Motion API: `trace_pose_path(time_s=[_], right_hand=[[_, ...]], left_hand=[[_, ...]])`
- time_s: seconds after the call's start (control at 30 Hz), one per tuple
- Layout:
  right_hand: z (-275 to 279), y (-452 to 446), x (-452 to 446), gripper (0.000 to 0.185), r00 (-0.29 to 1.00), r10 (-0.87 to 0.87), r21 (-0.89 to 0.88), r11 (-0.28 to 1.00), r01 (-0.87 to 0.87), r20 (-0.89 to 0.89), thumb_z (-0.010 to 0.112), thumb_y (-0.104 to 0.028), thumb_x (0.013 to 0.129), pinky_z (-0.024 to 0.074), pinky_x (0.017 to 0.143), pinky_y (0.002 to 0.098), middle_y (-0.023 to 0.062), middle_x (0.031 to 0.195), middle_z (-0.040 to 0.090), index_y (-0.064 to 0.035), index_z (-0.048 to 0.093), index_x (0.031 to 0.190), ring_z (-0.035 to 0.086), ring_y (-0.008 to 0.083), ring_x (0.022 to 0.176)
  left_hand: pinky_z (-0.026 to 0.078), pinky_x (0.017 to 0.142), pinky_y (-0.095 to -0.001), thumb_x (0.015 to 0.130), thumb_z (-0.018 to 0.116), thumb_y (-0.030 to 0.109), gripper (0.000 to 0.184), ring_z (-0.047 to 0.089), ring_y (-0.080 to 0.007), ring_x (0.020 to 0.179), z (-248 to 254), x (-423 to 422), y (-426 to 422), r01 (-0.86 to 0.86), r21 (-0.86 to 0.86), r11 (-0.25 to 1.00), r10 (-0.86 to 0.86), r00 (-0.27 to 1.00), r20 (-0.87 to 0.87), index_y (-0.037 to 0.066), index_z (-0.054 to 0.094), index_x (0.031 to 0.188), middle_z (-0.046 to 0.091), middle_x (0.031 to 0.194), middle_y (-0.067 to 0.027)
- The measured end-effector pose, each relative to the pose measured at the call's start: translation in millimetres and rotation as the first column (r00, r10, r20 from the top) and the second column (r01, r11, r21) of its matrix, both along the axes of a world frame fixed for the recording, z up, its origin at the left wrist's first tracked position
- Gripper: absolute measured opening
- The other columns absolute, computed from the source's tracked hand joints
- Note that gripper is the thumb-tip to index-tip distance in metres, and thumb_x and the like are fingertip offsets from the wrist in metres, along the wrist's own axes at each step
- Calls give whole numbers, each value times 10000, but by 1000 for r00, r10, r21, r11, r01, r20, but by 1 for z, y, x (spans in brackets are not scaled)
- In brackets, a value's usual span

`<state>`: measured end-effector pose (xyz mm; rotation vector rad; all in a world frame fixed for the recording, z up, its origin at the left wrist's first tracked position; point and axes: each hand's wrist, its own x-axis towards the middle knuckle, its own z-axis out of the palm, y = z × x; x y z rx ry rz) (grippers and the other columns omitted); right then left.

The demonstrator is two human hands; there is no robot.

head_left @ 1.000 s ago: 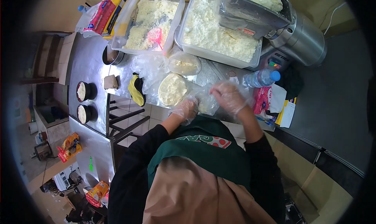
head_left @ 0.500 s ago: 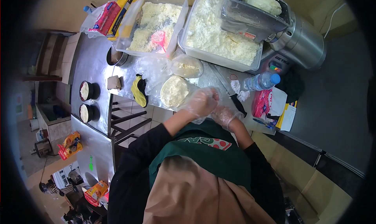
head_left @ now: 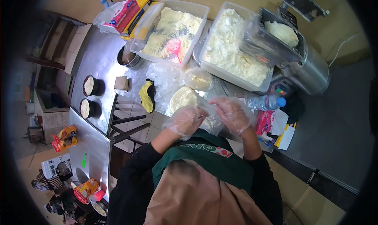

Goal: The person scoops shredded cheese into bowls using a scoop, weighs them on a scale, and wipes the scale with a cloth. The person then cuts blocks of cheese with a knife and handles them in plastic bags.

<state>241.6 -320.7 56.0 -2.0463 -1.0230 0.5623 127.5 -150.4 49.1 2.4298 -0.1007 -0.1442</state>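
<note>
A steel desk (head_left: 105, 61) is carrying a plastic tub (head_left: 232, 76) of white crumbs. In front of it, the gloved left hand (head_left: 184, 120) and right hand (head_left: 232, 114) are facing each other over clear plastic (head_left: 214, 124); I cannot tell whether either grip is pinching it. A pale, dough-like round (head_left: 183, 98) is lying just beside the left hand. Working well likely means pulling evenly, with light fingertips, and keeping the round undented.

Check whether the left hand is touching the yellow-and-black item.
Apart. The head view shows a plain gap: floor tiles are visible between the left hand and the yellow-and-black item.
</note>
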Motion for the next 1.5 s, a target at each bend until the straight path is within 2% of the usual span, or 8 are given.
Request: trace_pose_path(time_s=[0.17, 0.3, 0.53, 0.77, 1.07, 1.17, 1.33, 1.5], right_hand=[[9, 128, 18, 234, 907, 49, 112, 988, -105, 418, 538, -182, 838, 450, 789, 424, 143, 915, 617, -93, 571, 1051, 583, 329, 882], [-21, 239, 64, 211, 893, 105, -402, 911, 90, 438, 550, -190, 786, 483, 768, 367, 153, 919, 649, -78, 665, 924, 624, 274, 900], [-95, 313, 104, 271, 886, 189, -769, 591, 242, 424, 457, -181, 845, 491, 776, 382, 155, 1005, 653, -51, 691, 891, 632, 258, 953], [-89, 314, 115, 305, 908, -206, -576, 716, 394, 365, 415, -147, 876, 502, 770, 407, 195, 989, 638, 15, 576, 1077, 630, 325, 917], [-27, 297, 91, 294, 697, 51, -508, 724, 467, 715, 451, -193, 882, 495, 684, 368, 121, 908, 652, -49, 565, 1113, 627, 262, 823], [-30, 281, 84, 356, 805, 97, -758, 418, 501, 586, 459, -186, 875, 483, 697, 361, 91, 938, 645, -84, 524, 1210, 615, 228, 851], [-60, 241, 66, 452, 591, 240, -592, 614, 523, 770, 434, -126, 848, 445, 773, 434, 89, 836, 629, -118, 467, 1299, 607, 250, 845], [31, 249, 45, 440, 738, 130, -668, 548, 503, 662, 460, -88, 845, 473, 654, 402, 98, 828, 600, -51, 456, 1283, 605, 256, 794]], left_hand=[[482, 739, -381, 840, 557, 145, 123, 599, -313, 797, -5, -27, 65, -150, -19, 988, 151, 988, 31, 88, 619, 929, 626, 879, -99], [486, 694, -357, 807, 595, 88, 87, 607, -297, 777, -2, -35, 121, -229, -87, 970, 235, 969, 75, 84, 613, 892, 633, 884, -96], [448, 820, -362, 792, 597, 48, 266, 577, -301, 954, -7, -30, 213, -345, -207, 916, 371, 923, 105, 88, 585, 1055, 609, 1013, -121], [443, 826, -390, 771, 592, 60, 311, 546, -325, 965, -20, 21, 269, -224, -142, 964, 250, 947, 200, 92, 548, 1078, 581, 1043, -123], [429, 859, -397, 740, 649, 146, 314, 550, -295, 986, -39, 85, 290, -98, 22, 995, 92, 978, 187, 114, 569, 1042, 585, 1090, -96], [394, 903, -411, 737, 660, 173, 325, 544, -274, 1013, -45, 89, 291, -75, 61, 995, 58, 967, 248, 137, 575, 1049, 588, 1102, -74], [343, 955, -408, 742, 659, 210, 353, 525, -253, 1054, -56, 94, 284, -76, 156, 985, 41, 975, 219, 161, 569, 1081, 590, 1110, -45], [310, 984, -406, 761, 633, 237, 391, 494, -233, 1096, -63, 94, 285, -72, 244, 967, 29, 983, 179, 178, 554, 1139, 566, 1159, -30]])
